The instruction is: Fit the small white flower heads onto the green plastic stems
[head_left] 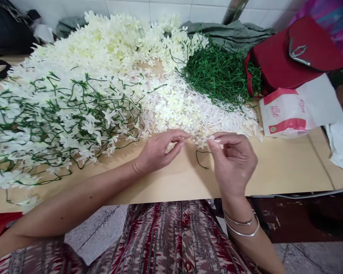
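Near the table's front edge, my left hand [162, 149] has its thumb and forefinger brought together at a small pale piece; what exactly sits in that pinch is too small to make out. My right hand [231, 158] pinches a white artificial flower [211, 139] between thumb and fingertips. A short green stem [201, 160] hangs or lies just below, beside the right thumb. Right behind both hands spreads a heap of loose white and pale-yellow blossoms [180, 110]. To the left lies a pile of white flowers on green stems [88, 118].
A tangle of green stems [220, 72] lies at the back right, against a red bag [291, 57]. A white and red paper packet [286, 114] stands before the bag, with white tissue [341, 144] at the right edge. Cream blossoms [111, 38] are heaped along the tiled wall [168, 11].
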`<state>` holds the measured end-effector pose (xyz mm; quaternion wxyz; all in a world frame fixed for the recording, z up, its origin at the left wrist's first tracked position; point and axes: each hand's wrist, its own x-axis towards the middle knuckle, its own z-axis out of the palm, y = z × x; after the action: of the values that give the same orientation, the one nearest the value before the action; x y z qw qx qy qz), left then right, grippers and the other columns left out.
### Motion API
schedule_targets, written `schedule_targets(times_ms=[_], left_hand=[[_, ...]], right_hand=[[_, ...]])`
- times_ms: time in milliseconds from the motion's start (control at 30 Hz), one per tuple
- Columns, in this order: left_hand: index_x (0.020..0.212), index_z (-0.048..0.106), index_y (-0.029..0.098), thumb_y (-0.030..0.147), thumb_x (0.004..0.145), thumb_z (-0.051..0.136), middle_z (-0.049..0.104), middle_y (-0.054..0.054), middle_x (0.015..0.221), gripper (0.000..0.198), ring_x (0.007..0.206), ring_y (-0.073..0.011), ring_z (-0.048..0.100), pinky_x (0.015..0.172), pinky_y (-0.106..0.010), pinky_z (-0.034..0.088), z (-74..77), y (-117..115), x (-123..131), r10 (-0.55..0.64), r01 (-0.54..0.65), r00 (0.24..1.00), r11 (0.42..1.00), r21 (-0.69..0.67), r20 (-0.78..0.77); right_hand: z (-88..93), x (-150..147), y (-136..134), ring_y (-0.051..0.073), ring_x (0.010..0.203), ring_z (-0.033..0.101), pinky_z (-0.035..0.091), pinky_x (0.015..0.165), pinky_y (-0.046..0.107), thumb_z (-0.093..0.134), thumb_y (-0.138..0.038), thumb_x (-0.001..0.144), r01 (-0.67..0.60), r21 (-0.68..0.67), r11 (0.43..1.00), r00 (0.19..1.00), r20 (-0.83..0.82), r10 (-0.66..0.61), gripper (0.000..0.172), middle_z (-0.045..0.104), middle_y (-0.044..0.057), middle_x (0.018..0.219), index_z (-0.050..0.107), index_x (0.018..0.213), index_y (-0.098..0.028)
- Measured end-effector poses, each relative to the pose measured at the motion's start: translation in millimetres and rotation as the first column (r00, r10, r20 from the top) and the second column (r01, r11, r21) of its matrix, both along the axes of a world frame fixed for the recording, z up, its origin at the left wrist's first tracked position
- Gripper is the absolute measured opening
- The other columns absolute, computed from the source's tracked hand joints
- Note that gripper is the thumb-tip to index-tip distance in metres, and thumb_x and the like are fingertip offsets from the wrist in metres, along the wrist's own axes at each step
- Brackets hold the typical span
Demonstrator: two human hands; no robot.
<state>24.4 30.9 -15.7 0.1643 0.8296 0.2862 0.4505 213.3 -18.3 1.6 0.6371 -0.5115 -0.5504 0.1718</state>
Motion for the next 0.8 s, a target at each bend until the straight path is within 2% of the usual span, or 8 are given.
schedule_targets(times_ms=[133,267,333,500,600,633,700,800], left_hand=[[0.119,0.062,0.022,0.012,0.099,0.058,0.080,-0.003,0.115,0.023,0.106,-0.0124,0.077,0.089,-0.026,0.062,-4.1,1.9,0.2,-0.032,0.040,0.996,0.994,0.102,-0.079],[0.114,0.065,0.021,0.013,0.098,0.059,0.080,-0.005,0.117,0.019,0.103,-0.0133,0.077,0.084,-0.026,0.059,-3.4,1.2,-0.7,-0.078,0.125,0.976,0.965,0.231,-0.202],[0.110,0.069,0.022,0.018,0.099,0.061,0.079,-0.005,0.118,0.014,0.101,-0.0154,0.076,0.085,-0.029,0.058,-0.9,0.5,4.2,-0.080,0.152,0.955,0.958,0.242,-0.285],[0.111,0.070,0.019,0.023,0.105,0.054,0.075,-0.006,0.127,0.018,0.112,-0.0230,0.069,0.093,-0.038,0.051,9.1,2.4,45.4,-0.071,0.176,0.877,0.968,0.180,-0.475],[0.111,0.071,0.015,0.014,0.105,0.049,0.075,-0.009,0.122,0.023,0.111,-0.0244,0.067,0.088,-0.039,0.047,16.0,6.3,73.9,-0.117,0.283,0.802,0.938,0.200,-0.586],[0.106,0.073,0.014,0.010,0.104,0.048,0.075,-0.010,0.117,0.025,0.110,-0.0240,0.067,0.087,-0.038,0.047,17.7,7.6,80.7,-0.114,0.301,0.777,0.931,0.206,-0.619],[0.100,0.073,0.014,0.010,0.104,0.048,0.076,-0.010,0.108,0.026,0.107,-0.0227,0.067,0.087,-0.037,0.046,19.8,10.1,88.9,-0.133,0.356,0.729,0.911,0.206,-0.672],[0.094,0.074,0.016,0.010,0.104,0.048,0.077,-0.009,0.104,0.029,0.100,-0.0223,0.068,0.089,-0.038,0.046,19.8,12.0,88.6,-0.159,0.420,0.706,0.878,0.228,-0.690]], right_hand=[[-1.3,37.4,-9.1,0.022,0.087,0.070,0.059,0.080,0.041,0.085,-0.028,0.080,0.152,-0.045,0.987,0.988,-0.022,-0.153,0.022,0.070,0.001,0.085,0.063,0.082,-0.028],[-14.4,59.1,-19.2,0.018,0.079,0.069,0.057,0.076,0.035,0.091,-0.030,0.074,0.152,-0.191,0.970,0.967,-0.172,-0.186,0.027,0.072,-0.001,0.085,0.068,0.086,-0.025],[-19.7,62.3,-21.6,0.015,0.073,0.068,0.056,0.073,0.032,0.092,-0.030,0.073,0.132,-0.235,0.963,0.961,-0.209,-0.183,0.025,0.073,-0.002,0.083,0.072,0.087,-0.025],[-19.9,63.1,-18.2,0.017,0.077,0.071,0.058,0.074,0.034,0.093,-0.034,0.071,0.132,-0.233,0.964,0.962,-0.203,-0.181,0.024,0.076,-0.001,0.084,0.075,0.083,-0.025],[-16.2,64.8,-16.4,0.016,0.072,0.070,0.059,0.072,0.034,0.093,-0.035,0.069,0.154,-0.247,0.957,0.947,-0.238,-0.214,0.026,0.075,-0.002,0.079,0.074,0.080,-0.023],[-15.4,66.1,-16.6,0.015,0.069,0.068,0.058,0.070,0.033,0.094,-0.034,0.068,0.156,-0.252,0.955,0.941,-0.257,-0.221,0.026,0.074,-0.002,0.077,0.074,0.079,-0.022],[-15.0,69.5,-17.6,0.014,0.063,0.067,0.056,0.064,0.030,0.095,-0.031,0.065,0.169,-0.245,0.955,0.931,-0.277,-0.236,0.025,0.073,-0.002,0.073,0.074,0.076,-0.022],[-12.9,75.0,-17.8,0.013,0.053,0.064,0.052,0.054,0.029,0.095,-0.029,0.063,0.178,-0.253,0.951,0.936,-0.254,-0.242,0.021,0.073,-0.001,0.069,0.077,0.073,-0.027]])
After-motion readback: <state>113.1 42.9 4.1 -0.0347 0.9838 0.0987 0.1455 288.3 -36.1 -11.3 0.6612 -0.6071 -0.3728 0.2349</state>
